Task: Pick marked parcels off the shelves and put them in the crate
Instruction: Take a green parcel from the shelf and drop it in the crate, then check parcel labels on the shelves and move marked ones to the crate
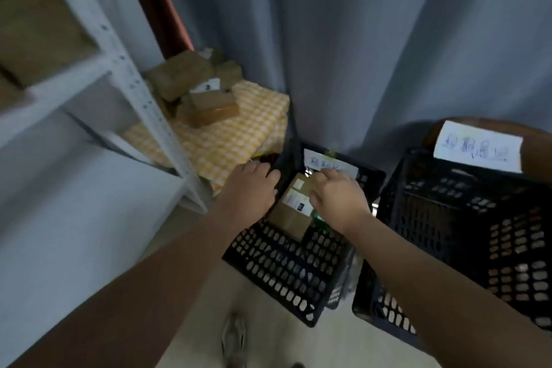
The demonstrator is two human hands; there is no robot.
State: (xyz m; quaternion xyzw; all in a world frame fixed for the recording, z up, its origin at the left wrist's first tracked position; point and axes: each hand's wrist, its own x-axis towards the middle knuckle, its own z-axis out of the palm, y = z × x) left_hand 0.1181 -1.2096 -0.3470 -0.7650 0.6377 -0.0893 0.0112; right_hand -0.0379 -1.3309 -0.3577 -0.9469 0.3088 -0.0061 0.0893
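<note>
Parcel [291, 215]: brown, white labels, inside the black crate [283, 266].
Left hand [251, 188]: fingers curled on the parcel's left edge.
Right hand [337, 197]: grips the parcel's right side.
Second crate [478, 218]: just right of the first.
Shelf [113, 69]: far left.

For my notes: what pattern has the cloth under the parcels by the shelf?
The cloth is yellow-and-white checked; head view.

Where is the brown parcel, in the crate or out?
Partly in: the parcel tilts into the crate opening, right hand holding it; whether it touches bottom, cannot tell.
</note>
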